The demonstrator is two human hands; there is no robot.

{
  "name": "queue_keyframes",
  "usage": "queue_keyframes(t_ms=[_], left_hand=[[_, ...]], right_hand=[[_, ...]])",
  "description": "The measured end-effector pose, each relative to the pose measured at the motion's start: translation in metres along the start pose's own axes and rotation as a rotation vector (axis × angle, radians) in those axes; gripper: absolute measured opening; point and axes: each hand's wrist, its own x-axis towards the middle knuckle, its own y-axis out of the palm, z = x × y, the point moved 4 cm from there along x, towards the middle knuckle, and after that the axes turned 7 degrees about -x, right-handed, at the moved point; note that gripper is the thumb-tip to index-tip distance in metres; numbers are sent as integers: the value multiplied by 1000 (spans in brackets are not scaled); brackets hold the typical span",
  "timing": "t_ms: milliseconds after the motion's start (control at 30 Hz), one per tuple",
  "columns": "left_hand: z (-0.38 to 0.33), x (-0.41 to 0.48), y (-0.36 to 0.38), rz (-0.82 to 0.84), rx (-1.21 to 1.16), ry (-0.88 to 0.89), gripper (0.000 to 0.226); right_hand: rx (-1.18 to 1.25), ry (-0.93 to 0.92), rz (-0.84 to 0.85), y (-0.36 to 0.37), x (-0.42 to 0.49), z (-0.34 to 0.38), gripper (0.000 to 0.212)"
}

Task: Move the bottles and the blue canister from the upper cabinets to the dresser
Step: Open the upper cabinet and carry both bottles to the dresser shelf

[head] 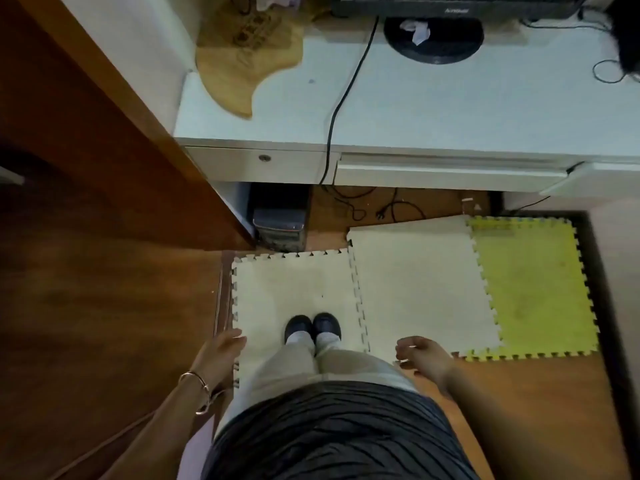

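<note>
Person standing on foam mats (298,289), left hand (221,355) and right hand (420,355) loosely spread, holding nothing, white table (433,109) well ahead.

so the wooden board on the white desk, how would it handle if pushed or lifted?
The wooden board looks flat and rigid, so it would likely lift stiff, not floppy. It lies flat on the smooth white desk, so a push would probably slide it rather than tip it. Its curved edge reaches near the desk's left edge; it might overhang if pushed left.

2 hands (221,355), 2 shoes (298,328), 3 foam mats (294,289), 1 monitor (450,8)
</note>
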Motion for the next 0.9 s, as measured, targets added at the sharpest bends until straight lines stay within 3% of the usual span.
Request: queue_keyframes(t_ms=[133,300,467,667,900], left_hand=[[-4,6,-2,-10,-13,-5,37],[-12,19,-1,13,-37,-51,18],[-32,41,-5,34,31,-24,20],[-77,86,-34,37,57,-26,29],[-156,128,-61,64,98,114,28]], right_hand=[[20,20,5,-6,5,8,21],[18,38,28,-8,11,23,24],[7,67,14,-13,20,41,28],[61,37,-47,-16,34,102,21],[103,-61,-91,-18,47,186,22]])
